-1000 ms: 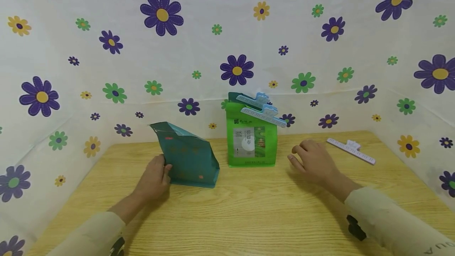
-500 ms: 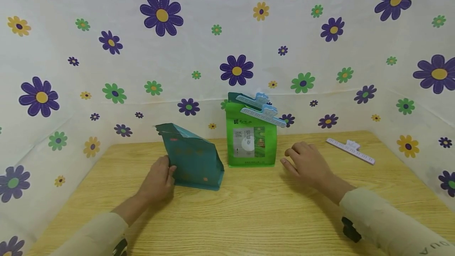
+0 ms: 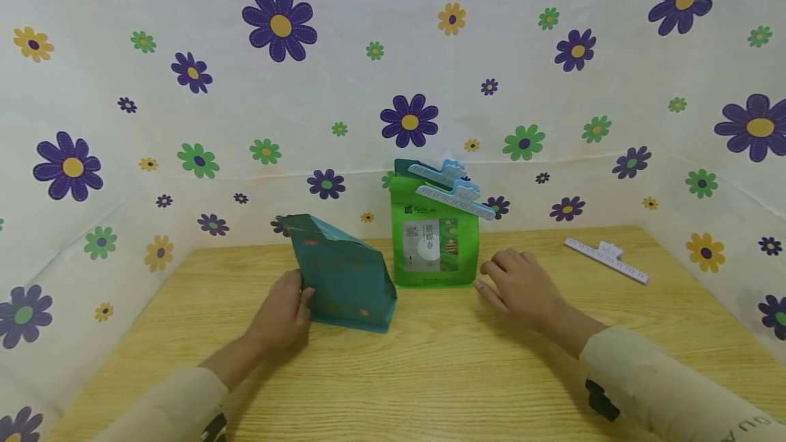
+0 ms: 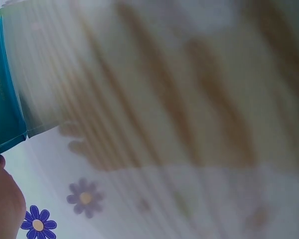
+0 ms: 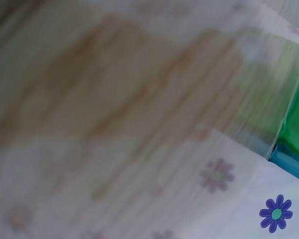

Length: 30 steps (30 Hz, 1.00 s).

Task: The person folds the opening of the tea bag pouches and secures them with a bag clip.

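Note:
A teal packaging bag leans on the table left of centre, its top tapering to a crumpled upper-left edge. My left hand grips its left side, the thumb in front and the other fingers mostly hidden behind. In the left wrist view, part of the teal bag shows beside the hand. A bright green tea bag stands upright near the middle, and a light blue clip lies across its top. My right hand is beside the green bag's lower right corner, fingers loosely bent and holding nothing.
Behind the green bag is a dark green bag with another blue clip. A pale lilac clip lies at the back right of the wooden table. Flower-printed white cloth encloses the back and sides.
My left hand has shifted the teal bag rightward and slightly nearer to me. My right hand has moved left, closer to the green bag.

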### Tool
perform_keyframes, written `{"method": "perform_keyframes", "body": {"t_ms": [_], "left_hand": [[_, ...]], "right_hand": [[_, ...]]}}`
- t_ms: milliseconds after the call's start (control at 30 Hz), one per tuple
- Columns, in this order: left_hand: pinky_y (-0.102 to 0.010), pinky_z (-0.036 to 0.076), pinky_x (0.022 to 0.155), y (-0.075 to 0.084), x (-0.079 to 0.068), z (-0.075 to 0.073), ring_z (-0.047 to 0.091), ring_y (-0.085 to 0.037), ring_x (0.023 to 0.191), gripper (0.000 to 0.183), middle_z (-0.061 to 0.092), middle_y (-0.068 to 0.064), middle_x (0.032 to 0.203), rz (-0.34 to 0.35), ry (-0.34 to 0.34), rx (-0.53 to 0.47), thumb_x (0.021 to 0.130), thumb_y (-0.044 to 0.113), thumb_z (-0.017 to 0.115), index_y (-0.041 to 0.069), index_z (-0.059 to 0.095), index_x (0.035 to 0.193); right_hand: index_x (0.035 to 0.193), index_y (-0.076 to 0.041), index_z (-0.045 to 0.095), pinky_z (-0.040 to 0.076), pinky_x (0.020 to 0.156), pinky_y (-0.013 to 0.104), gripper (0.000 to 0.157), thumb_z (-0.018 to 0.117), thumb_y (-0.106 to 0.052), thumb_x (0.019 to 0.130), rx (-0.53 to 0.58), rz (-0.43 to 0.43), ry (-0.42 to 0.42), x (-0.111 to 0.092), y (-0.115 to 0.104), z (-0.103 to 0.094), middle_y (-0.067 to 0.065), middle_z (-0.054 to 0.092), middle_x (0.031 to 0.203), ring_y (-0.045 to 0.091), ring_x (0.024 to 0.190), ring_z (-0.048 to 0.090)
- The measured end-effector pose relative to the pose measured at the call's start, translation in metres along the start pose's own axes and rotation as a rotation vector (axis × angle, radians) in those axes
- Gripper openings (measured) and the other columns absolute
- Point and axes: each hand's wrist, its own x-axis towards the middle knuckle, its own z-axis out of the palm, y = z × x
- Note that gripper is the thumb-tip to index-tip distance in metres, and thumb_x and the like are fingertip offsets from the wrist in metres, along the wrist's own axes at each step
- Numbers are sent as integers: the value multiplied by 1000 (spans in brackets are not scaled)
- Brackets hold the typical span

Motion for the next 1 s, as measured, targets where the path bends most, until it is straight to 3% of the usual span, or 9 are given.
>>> {"method": "perform_keyframes", "body": {"t_ms": [467, 633, 1000], "left_hand": [[-46, 46, 79, 8, 0, 5, 47, -26, 84, 17, 52, -16, 94, 47, 19, 12, 100, 0, 50, -12, 48, 112], [-45, 45, 79, 13, 2, 8, 46, -25, 84, 18, 51, -14, 93, 72, 28, 23, 100, -1, 51, -12, 48, 113], [-47, 45, 84, 31, 4, 11, 48, -27, 89, 23, 52, -17, 99, 60, -9, 27, 102, 5, 48, -11, 47, 118]], "right_hand": [[107, -7, 67, 47, 91, 46, 36, 55, -40, 99, 51, 22, -47, 7, -15, 0, 9, 63, 105, 27, 104, 59], [110, -9, 66, 48, 91, 43, 38, 53, -44, 99, 64, -6, -58, 13, -24, 1, 7, 63, 106, 25, 104, 58], [108, -10, 67, 47, 85, 41, 51, 40, -54, 103, 37, -76, -16, 20, -35, 4, 6, 62, 101, 24, 96, 56]]}}
